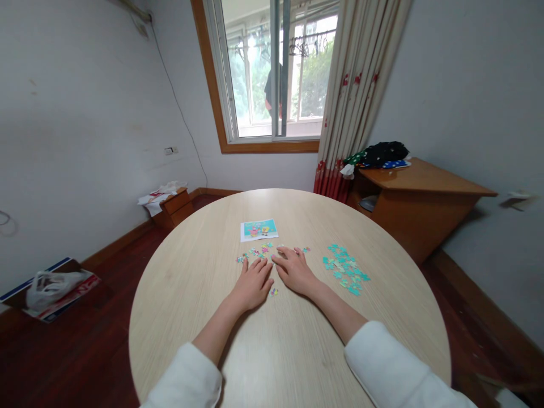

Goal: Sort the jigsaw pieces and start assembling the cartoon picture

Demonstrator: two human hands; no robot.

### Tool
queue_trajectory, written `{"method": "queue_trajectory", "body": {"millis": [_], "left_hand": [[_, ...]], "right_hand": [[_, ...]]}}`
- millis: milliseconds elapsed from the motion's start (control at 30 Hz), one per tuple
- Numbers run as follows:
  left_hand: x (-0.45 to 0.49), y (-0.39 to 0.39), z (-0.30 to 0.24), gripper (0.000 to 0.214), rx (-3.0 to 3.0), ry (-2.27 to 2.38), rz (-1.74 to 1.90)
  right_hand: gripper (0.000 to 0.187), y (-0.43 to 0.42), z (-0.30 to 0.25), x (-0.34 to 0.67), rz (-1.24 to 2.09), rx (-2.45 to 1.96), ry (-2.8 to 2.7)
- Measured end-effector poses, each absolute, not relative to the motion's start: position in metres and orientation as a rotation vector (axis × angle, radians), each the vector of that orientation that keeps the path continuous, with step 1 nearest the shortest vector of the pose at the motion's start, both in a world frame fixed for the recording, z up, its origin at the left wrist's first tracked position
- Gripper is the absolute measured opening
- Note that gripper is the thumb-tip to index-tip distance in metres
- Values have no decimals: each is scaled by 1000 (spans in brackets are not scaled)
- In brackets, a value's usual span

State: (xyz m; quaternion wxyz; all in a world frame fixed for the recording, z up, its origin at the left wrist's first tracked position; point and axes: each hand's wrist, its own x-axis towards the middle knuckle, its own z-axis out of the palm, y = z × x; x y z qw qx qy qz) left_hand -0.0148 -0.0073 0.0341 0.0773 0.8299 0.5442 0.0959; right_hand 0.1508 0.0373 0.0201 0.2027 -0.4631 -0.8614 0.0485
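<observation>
Both my hands lie palm down on a round light-wood table (191, 317). My left hand (252, 284) has its fingers stretched forward, tips touching small colourful puzzle pieces (260, 251). My right hand (294, 270) lies beside it, fingers flat and spread over the same scatter. One loose piece (274, 292) sits between the two hands. A pile of turquoise puzzle pieces (345, 268) lies to the right of my right hand. A reference picture card (259, 229) rests just beyond the pieces.
A wooden desk (420, 198) with clothes on it stands at the right wall by a curtain (352, 96). A window (276, 68) is straight ahead. Boxes (170, 204) and a plastic bag (51, 286) sit on the floor at the left.
</observation>
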Motion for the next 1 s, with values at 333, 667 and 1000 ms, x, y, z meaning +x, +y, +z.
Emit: {"method": "queue_trajectory", "body": {"millis": [333,667,1000], "left_hand": [[-19,-5,33,40,2387,2003,472],[-5,-17,25,54,2408,2028,174],[-40,2,30,55,2217,2255,369]], "right_hand": [[50,35,29,149,141,-1580,-2390],[57,41,18,152,204,-1696,-2484],[58,34,27,148,135,-1536,-2424]]}}
